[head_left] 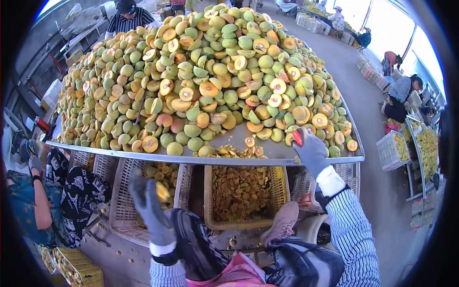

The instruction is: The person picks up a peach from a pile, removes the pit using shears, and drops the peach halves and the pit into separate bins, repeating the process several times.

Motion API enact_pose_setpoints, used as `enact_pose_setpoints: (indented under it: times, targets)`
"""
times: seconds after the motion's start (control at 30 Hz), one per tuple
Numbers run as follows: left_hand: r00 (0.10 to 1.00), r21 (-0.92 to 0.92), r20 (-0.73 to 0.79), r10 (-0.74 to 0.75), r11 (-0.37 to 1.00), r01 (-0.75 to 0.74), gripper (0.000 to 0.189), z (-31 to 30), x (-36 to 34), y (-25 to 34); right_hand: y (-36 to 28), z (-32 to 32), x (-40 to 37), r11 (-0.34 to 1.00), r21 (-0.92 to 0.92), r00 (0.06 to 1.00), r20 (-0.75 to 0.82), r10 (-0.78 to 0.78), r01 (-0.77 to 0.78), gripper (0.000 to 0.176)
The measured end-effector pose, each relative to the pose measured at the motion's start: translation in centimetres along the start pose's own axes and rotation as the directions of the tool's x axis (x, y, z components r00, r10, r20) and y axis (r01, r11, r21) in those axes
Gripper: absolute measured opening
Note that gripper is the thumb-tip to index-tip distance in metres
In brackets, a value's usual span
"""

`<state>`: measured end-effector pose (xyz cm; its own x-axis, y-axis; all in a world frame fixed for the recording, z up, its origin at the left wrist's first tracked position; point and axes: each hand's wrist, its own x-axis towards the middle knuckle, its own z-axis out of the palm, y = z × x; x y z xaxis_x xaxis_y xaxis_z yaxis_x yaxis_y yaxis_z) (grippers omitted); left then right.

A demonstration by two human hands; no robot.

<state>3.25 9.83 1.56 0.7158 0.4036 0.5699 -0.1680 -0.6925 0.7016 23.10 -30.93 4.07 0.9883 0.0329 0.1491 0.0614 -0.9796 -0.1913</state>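
My right hand (pixel 310 150), in a grey glove, is at the front right edge of the metal table (pixel 229 156), closed on a small red tool (pixel 297 137) close to the fruit pile (pixel 210 81). The pile holds whole and halved green-yellow fruit. My left hand (pixel 149 201), also gloved, is smeared by motion above the left crate (pixel 125 210). A fruit half (pixel 162 191) is just beside its fingers, and contact with them is unclear. Between my hands, below the table edge, a yellow crate (pixel 208 191) contains brownish fruit scraps.
To the left sits a person (pixel 43 201) in dark patterned trousers. Another person (pixel 128 19) in stripes works behind the pile. Several people sit farther off at the right, near a white crate (pixel 392 150) of fruit. A white bucket (pixel 311 228) stands by my right leg.
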Motion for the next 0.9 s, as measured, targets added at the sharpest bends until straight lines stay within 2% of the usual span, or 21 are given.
enact_pose_setpoints:
  times: [0.03, 0.07, 0.13, 0.17, 0.2, 0.23, 0.27, 0.3, 0.37, 0.43, 0.5, 0.53, 0.57, 0.63, 0.67, 0.73, 0.77, 0.8, 0.83, 0.87, 0.9]
  targets:
    - [0.974, 0.122, -0.040, 0.224, 0.968, -0.218, 0.044, -1.4, 2.2, 4.1, 0.3, 0.2, 0.8, 0.996, -0.089, 0.997, 0.079, 0.000, 0.007, 0.049]
    - [0.974, 0.159, -0.041, 0.224, 0.964, -0.215, 0.042, -1.9, 2.5, 3.3, 0.6, 1.0, 1.1, 0.997, -0.079, 0.997, 0.071, 0.005, 0.000, 0.049]
    - [0.971, 0.197, -0.046, 0.233, 0.955, -0.220, 0.039, -2.1, 3.0, 2.6, 0.7, 2.9, 1.8, 0.976, -0.191, 0.986, 0.147, -0.076, 0.104, 0.054]
    - [0.996, -0.003, -0.018, 0.087, 0.996, -0.087, 0.039, -1.4, 3.0, 3.3, 0.7, 3.5, 1.9, 0.976, -0.189, 0.987, 0.141, -0.078, 0.104, 0.054]
    - [0.998, -0.198, 0.036, -0.056, 0.978, 0.062, 0.039, -0.4, 2.8, 4.0, 0.8, 4.0, 2.0, 0.984, -0.149, 0.988, 0.134, -0.078, 0.098, 0.057]
    - [0.998, -0.200, 0.029, -0.058, 0.978, 0.063, 0.039, 0.8, 2.8, 4.9, 0.6, 4.0, 2.0, 0.989, -0.111, 0.988, 0.130, -0.079, 0.093, 0.059]
    - [0.944, -0.455, 0.153, -0.291, 0.827, 0.329, 0.037, 2.4, 3.0, 6.1, 0.7, 3.7, 2.3, 0.998, -0.044, 0.972, 0.233, -0.036, 0.048, 0.058]
    - [0.828, -0.631, 0.327, -0.456, 0.547, 0.550, 0.034, 4.0, 3.1, 7.2, 0.7, 3.7, 2.3, 0.997, -0.049, 0.972, 0.231, -0.046, 0.059, 0.058]
    - [0.769, -0.623, 0.478, -0.424, 0.454, 0.637, 0.028, 7.7, 2.5, 7.5, 0.6, 4.3, 1.8, 0.969, 0.217, 0.977, 0.150, -0.151, 0.116, 0.057]
    - [0.686, -0.588, 0.624, -0.375, 0.353, 0.728, 0.030, 10.8, 2.5, 8.5, -1.6, 3.1, 1.1, 0.982, 0.159, 0.970, 0.204, -0.134, 0.103, 0.053]
    - [0.668, -0.547, 0.671, -0.322, 0.394, 0.739, 0.033, 14.5, 1.5, 7.4, -2.2, 3.2, 1.4, 0.998, 0.005, 0.978, 0.198, -0.062, 0.063, 0.050]
    - [0.687, -0.576, 0.677, -0.264, 0.390, 0.718, 0.034, 15.7, 1.1, 7.1, -1.5, 3.9, 2.3, 0.998, 0.062, 0.964, 0.262, -0.048, 0.032, 0.048]
    - [0.685, -0.577, 0.679, -0.263, 0.386, 0.720, 0.034, 16.3, 0.6, 6.7, -0.5, 4.4, 3.1, 0.998, 0.057, 0.964, 0.264, -0.045, 0.031, 0.048]
    - [0.632, -0.523, 0.740, -0.230, 0.394, 0.756, 0.032, 16.5, 0.3, 6.4, 0.4, 4.9, 3.9, 0.934, 0.332, 0.895, 0.366, -0.257, 0.132, 0.049]
    - [0.625, -0.540, 0.745, -0.233, 0.338, 0.771, 0.032, 16.7, 0.1, 5.9, 0.5, 5.4, 3.9, 0.935, 0.330, 0.893, 0.369, -0.258, 0.133, 0.049]
    - [0.605, -0.531, 0.747, -0.276, 0.300, 0.792, 0.032, 16.3, 0.6, 6.5, 0.1, 5.8, 3.2, 0.866, 0.384, 0.838, 0.312, -0.447, 0.319, 0.053]
    - [0.584, -0.520, 0.749, -0.314, 0.269, 0.811, 0.033, 16.1, 0.7, 6.7, -0.1, 6.0, 3.1, 0.866, 0.383, 0.835, 0.317, -0.450, 0.321, 0.053]
    - [0.585, -0.521, 0.747, -0.317, 0.268, 0.810, 0.033, 16.2, 0.7, 6.8, -0.7, 5.8, 3.1, 0.804, 0.581, 0.896, 0.283, -0.343, 0.124, 0.054]
    - [0.630, -0.571, 0.709, -0.319, 0.266, 0.777, 0.034, 16.4, 0.7, 6.9, -1.6, 5.4, 3.0, 0.663, 0.746, 0.935, 0.277, -0.223, -0.063, 0.055]
    - [0.671, -0.618, 0.668, -0.323, 0.263, 0.741, 0.036, 16.6, 0.6, 7.1, -4.2, 3.0, 2.2, 0.489, 0.816, 0.912, 0.400, -0.091, -0.309, 0.054]
    - [0.673, -0.620, 0.663, -0.326, 0.264, 0.739, 0.036, 16.5, 0.7, 7.5, -6.3, 2.0, 1.4, 0.489, 0.816, 0.911, 0.401, -0.097, -0.307, 0.054]
